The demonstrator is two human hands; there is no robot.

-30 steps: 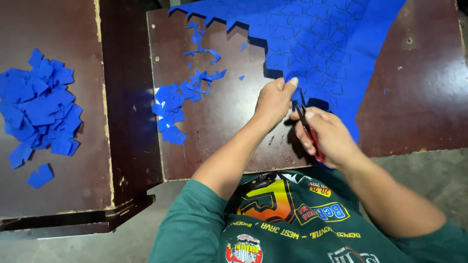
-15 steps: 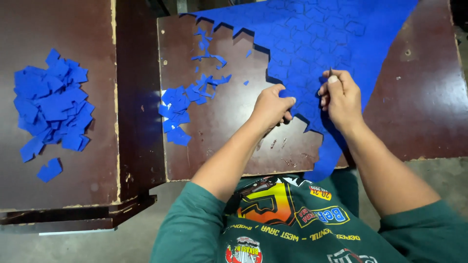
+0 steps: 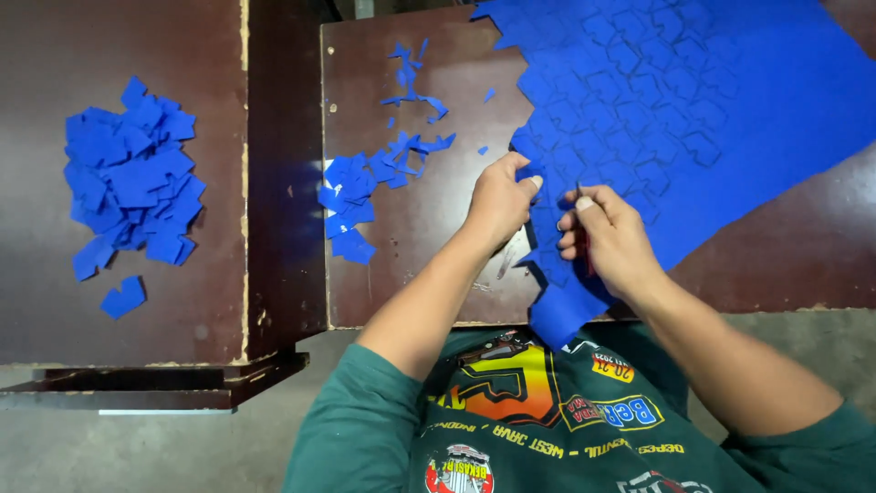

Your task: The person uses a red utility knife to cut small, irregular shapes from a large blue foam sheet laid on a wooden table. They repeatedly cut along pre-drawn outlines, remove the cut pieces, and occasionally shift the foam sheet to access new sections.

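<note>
Left hand [image 3: 500, 203]: I see it closed on the jagged cut edge of the blue sheet [image 3: 730, 119], thumb and fingers pinching the material just beside the right hand.
Right hand [image 3: 610, 239]: I see it curled tight around a red-handled cutting tool [image 3: 584, 248], probably scissors; only a sliver of the handle and a thin dark tip show between the fingers, so I cannot tell whether the blades are apart or together.
Blue sheet: it lies over the right half of the dark brown table [image 3: 803, 256], spreading to the upper right, marked all over with a repeating outline pattern. Its left edge is cut into steps, and a strip of it hangs over the near table edge toward the green shirt [image 3: 383, 429].
Small pile of scraps [image 3: 351, 196]: loose blue offcuts on the same table, left of the left hand, with thinner slivers [image 3: 412, 87] trailing away toward the far edge.
Large pile of cut pieces [image 3: 132, 178]: heaped on a separate brown table [image 3: 55, 301] on the far left, well apart from both hands, with one piece [image 3: 122, 297] lying alone just nearer than the heap.
</note>
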